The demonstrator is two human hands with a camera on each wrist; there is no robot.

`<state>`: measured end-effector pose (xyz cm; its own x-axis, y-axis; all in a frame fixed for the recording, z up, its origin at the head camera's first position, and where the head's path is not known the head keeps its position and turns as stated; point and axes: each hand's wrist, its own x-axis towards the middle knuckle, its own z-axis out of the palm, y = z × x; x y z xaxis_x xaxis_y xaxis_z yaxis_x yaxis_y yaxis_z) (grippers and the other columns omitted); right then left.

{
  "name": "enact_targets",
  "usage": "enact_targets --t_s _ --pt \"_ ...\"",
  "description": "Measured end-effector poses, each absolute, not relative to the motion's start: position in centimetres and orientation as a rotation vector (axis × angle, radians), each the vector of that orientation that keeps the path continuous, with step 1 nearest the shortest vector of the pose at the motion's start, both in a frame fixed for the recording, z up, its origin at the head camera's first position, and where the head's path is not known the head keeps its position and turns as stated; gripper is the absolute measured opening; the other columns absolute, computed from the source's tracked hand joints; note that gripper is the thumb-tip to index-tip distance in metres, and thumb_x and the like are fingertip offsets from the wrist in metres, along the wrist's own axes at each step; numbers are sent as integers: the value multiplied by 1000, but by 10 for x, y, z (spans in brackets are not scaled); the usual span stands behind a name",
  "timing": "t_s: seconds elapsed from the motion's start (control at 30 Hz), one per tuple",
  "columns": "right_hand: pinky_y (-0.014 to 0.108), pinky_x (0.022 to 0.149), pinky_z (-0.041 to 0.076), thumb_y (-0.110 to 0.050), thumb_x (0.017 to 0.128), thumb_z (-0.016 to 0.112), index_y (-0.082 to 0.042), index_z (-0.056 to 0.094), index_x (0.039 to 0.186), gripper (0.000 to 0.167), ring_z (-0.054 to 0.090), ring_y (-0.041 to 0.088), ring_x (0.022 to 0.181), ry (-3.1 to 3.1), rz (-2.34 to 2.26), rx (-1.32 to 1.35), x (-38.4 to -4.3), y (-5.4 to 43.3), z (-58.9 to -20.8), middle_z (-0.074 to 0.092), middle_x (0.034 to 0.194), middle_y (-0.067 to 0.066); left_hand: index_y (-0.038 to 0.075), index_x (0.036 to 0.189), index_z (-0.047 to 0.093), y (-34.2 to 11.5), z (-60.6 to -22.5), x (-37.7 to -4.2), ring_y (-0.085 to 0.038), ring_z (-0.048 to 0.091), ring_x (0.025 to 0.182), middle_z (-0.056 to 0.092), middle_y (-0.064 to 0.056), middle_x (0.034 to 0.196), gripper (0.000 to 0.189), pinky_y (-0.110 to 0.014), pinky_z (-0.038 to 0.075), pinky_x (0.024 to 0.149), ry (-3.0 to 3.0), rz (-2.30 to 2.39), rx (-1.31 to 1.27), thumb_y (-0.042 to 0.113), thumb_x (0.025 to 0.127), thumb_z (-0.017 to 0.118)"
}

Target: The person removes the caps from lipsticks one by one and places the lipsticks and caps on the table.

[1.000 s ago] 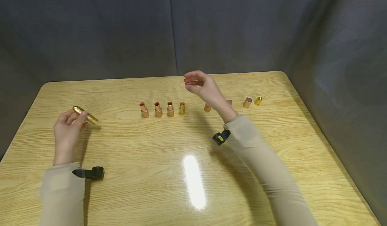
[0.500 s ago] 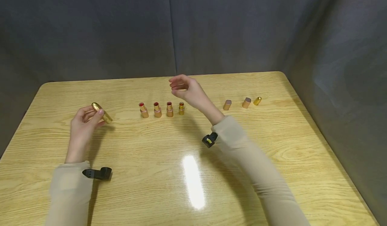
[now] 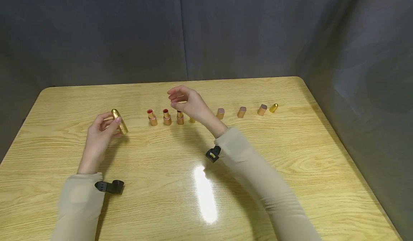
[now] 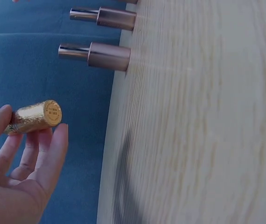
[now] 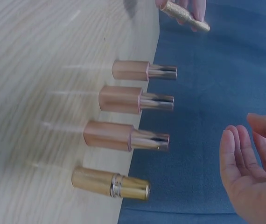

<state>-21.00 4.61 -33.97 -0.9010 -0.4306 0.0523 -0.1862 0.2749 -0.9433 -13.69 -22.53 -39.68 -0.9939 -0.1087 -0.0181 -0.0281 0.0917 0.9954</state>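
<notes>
My left hand [image 3: 96,138] pinches a gold, textured lipstick tube [image 3: 120,122] above the table, its rounded end tilted up. In the left wrist view the tube's flat, printed base [image 4: 53,112] faces the camera. My right hand [image 3: 191,104] hovers over the uncapped lipsticks, fingers loosely bent and holding nothing. Three rose-gold lipsticks [image 3: 152,119] stand upright in a row. Beside them is a gold lipstick [image 5: 95,181], mostly hidden behind the right hand in the head view.
Right of the lipsticks stand three rose-gold caps [image 3: 241,112] and a bullet-shaped gold cap [image 3: 274,108]. The wooden table [image 3: 155,198] ends at a dark grey curtain [image 3: 113,33] behind and to the right.
My left hand has moved right with the gold lipstick tube, which is now more upright. My right hand has moved left and slightly nearer, from near the caps to over the lipstick row.
</notes>
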Motion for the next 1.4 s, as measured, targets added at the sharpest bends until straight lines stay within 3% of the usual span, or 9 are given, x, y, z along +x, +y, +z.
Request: enact_targets --t_s 0.37,0.7,1.1,1.4 --pt "25 85 54 2 91 59 -1 57 123 33 62 29 108 2285 -1672 -543 -206 33 -351 61 118 18 4 140 39 -216 -397 -140 4 59 86 51 12 102 54 -16 57 71 -2433 -1971 112 35 98 51" --pt "16 73 50 2 91 59 0 57 123 32 62 29 107 2261 -1653 -527 -201 23 -361 61 120 22 -3 143 36 -205 -398 -140 6 57 86 50 11 104 60 -16 56 73 -2560 -1893 69 35 98 51" --pt "17 76 51 0 91 61 1 58 123 33 61 29 108 2285 -1601 -557 -195 16 -371 63 120 20 0 145 34 -196 -401 -142 9 59 88 43 -21 134 62 -18 56 76 -2678 -1943 -38 31 97 56" --pt "18 80 51 -1 91 61 -1 58 124 34 62 28 108 2270 -1602 -528 -191 11 -380 65 118 16 1 142 39 -189 -400 -143 8 61 91 45 -22 136 59 -19 56 79 -2754 -1941 -77 29 95 60"
